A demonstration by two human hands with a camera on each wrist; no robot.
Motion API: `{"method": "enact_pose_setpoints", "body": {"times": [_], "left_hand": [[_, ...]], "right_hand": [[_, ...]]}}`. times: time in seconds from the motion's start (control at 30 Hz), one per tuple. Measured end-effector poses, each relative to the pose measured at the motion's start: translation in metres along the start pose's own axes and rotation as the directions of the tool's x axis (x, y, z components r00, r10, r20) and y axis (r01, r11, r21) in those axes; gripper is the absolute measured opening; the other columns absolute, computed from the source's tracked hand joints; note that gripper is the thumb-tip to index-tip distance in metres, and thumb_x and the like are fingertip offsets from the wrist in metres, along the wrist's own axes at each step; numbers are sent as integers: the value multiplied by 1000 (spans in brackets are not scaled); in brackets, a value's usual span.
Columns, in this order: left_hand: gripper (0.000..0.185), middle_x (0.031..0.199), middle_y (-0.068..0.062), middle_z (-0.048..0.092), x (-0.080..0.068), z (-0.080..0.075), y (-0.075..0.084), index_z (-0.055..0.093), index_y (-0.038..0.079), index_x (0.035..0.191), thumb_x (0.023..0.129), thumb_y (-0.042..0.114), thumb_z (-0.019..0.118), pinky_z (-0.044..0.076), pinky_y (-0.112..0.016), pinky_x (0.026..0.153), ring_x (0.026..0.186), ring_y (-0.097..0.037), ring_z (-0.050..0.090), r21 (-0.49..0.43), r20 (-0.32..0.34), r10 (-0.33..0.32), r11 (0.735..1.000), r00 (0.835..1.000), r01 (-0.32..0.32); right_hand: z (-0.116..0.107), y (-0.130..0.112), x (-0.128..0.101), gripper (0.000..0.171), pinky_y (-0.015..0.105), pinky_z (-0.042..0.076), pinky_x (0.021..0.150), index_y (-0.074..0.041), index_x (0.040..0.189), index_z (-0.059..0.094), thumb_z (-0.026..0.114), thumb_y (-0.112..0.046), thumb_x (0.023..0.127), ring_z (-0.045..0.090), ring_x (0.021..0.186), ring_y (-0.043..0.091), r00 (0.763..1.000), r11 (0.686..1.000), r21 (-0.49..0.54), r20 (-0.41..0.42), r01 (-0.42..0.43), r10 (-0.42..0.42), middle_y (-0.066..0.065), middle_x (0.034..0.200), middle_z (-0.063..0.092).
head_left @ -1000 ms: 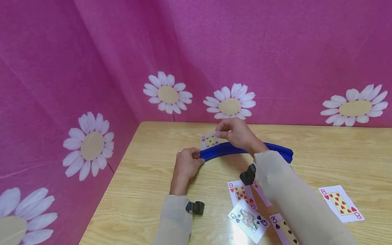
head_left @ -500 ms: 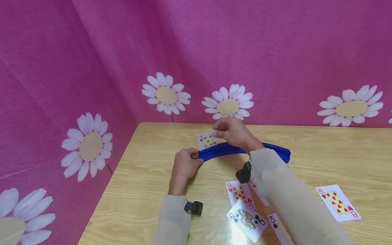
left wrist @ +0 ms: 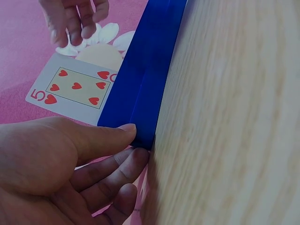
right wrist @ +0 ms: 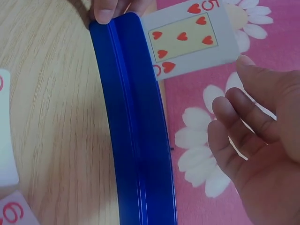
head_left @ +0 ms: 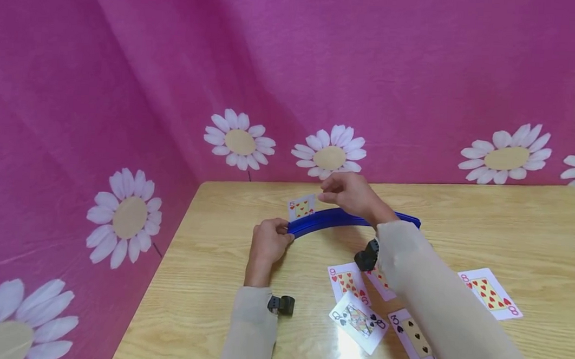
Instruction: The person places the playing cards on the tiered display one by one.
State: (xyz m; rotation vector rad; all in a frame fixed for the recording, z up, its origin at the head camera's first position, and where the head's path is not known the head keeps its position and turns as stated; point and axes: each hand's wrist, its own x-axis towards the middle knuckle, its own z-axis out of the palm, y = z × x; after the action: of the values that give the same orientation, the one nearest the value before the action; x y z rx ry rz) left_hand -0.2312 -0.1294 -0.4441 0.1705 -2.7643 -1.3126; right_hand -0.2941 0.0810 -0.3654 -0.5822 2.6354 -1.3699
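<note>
**While the five of hearts stands in the blue holder**

While the left hand (head_left: 268, 242) pinches the near end of the curved blue card holder (head_left: 349, 219) on the tabletop (head_left: 509, 223), the five of hearts (head_left: 302, 207) stands in its slot. Just beside the card, the right hand (head_left: 352, 194) hovers, grip loose, holding nothing.

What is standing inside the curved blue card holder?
One card, the five of hearts, stands in the blue holder near its left end, held by the left hand. Its lower edge is hidden in the slot.
</note>
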Motion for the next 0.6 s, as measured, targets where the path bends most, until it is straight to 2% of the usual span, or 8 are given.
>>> {"method": "enact_pose_setpoints", "body": {"times": [0.27, 0.6], "left_hand": [[26, 94, -10, 72, -1, 1, 0, 73, 0, 113, 87, 6, 77, 53, -38, 80, 86, -21, 66, 16, -7, 14, 1000, 1000, -14], [28, 98, -11, 72, -2, 2, 2, 73, 2, 115, 88, 7, 76, 52, -41, 86, 90, -24, 64, 6, -4, -28, 1000, 1000, 28]], "right_hand": [[-15, 10, -19, 19, 42, 50, 86, -2, 109, 70, 72, -13, 93, 62, 97, 27, 999, 1000, -11, -47, 5, -6, 10, 102, 69], [-32, 26, -50, 20, 39, 49, 83, -2, 109, 70, 71, -15, 94, 60, 93, 26, 997, 999, 10, -68, -37, 38, 8, 100, 69]]}}
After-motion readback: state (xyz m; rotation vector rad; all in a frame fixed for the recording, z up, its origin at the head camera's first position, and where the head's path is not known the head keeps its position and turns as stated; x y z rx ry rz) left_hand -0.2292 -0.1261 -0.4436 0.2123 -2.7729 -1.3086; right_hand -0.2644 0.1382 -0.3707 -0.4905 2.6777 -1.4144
